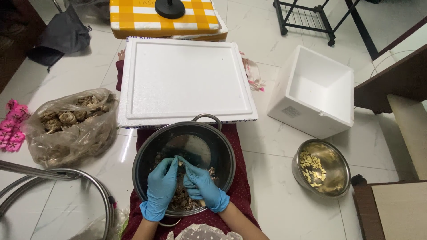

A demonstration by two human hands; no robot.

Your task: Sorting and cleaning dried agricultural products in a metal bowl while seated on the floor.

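Both my hands wear blue gloves and meet inside a large steel pot [147,153] resting on my lap. My left hand [161,186] and my right hand [200,181] pinch a small pale piece [181,164] between their fingertips over the pot. Brown husk-like scraps [182,200] lie on the pot's bottom under my hands. A steel bowl [340,178] with pale peeled pieces [310,168] stands on the floor to my right. At my left, a clear plastic bag [71,129] holds brownish bulbs.
A white foam lid [187,80] lies ahead of the pot, with an open white foam box [313,91] at its right. A yellow checked box [164,18] sits behind. A metal chair frame [62,175] curves at lower left. Wooden furniture [396,80] stands right.
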